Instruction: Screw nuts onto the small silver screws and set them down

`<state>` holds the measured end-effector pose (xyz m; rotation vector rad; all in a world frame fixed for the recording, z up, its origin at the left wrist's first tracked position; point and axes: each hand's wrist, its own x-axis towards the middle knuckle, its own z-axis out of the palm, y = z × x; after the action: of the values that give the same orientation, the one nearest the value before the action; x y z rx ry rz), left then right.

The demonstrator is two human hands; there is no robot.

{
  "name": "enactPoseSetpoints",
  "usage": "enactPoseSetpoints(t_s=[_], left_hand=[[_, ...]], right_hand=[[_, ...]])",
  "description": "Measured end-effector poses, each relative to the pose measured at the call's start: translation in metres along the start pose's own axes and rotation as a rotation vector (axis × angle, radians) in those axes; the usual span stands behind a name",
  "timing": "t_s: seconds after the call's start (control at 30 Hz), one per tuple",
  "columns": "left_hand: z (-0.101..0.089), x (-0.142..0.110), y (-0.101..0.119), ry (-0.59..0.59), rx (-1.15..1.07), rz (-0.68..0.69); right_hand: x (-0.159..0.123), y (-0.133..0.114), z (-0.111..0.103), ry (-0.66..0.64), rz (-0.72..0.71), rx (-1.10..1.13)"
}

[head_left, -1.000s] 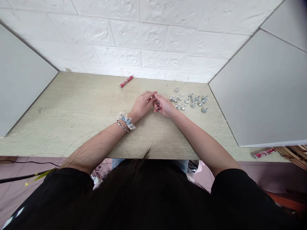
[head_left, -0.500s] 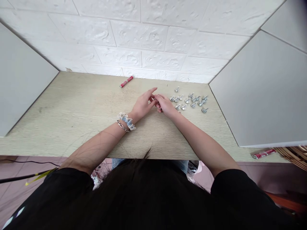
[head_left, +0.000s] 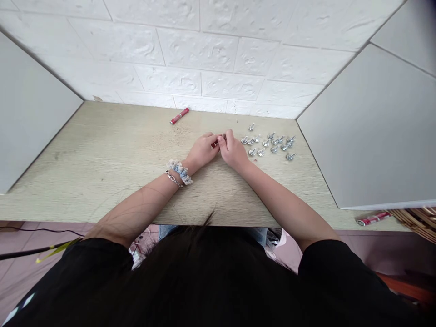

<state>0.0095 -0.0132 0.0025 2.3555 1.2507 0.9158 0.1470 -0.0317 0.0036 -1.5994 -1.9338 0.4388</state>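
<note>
– Where are the hands?
– Together, near the middle of the frame. The right hand (head_left: 235,152) seems to pinch a small round metal piece (head_left: 224,136) between thumb and finger. The left hand (head_left: 202,151) is curled up beside it; I can't tell whether it grips the piece too, as the fingers hide most of it.
– And the loose ones?
– Metal levelling feet (head_left: 260,152), by the look of them, scattered right of centre on the wooden tabletop (head_left: 102,159). Each has a thin stem on a wide round base.
– How would one handle?
– Light, I'd guess, but hard and rigid; no fear of crushing it. The smooth base could slip or roll between fingertips.
– So where do you take hold?
– By the stem, as it tilts up from the table, or with two fingertips across the base's rim. Where they bunch, I'd expect a careless pinch to nudge a neighbour.
</note>
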Motion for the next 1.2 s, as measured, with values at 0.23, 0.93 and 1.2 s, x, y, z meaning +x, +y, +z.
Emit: enactPoseSetpoints(t_s=[0.23, 0.93, 1.2], left_hand=[[-0.001, 0.003, 0.0, 0.011, 0.0, -0.177], [-0.001, 0.001, -0.009, -0.034, 0.034, -0.189], [0.002, 0.003, -0.011, -0.012, 0.028, -0.157]], right_hand=[[-0.001, -0.007, -0.003, -0.091, 0.023, -0.226], [0.004, -0.004, -0.008, -0.269, 0.035, -0.442], [-0.003, -0.01, -0.007, -0.241, -0.076, -0.367]])
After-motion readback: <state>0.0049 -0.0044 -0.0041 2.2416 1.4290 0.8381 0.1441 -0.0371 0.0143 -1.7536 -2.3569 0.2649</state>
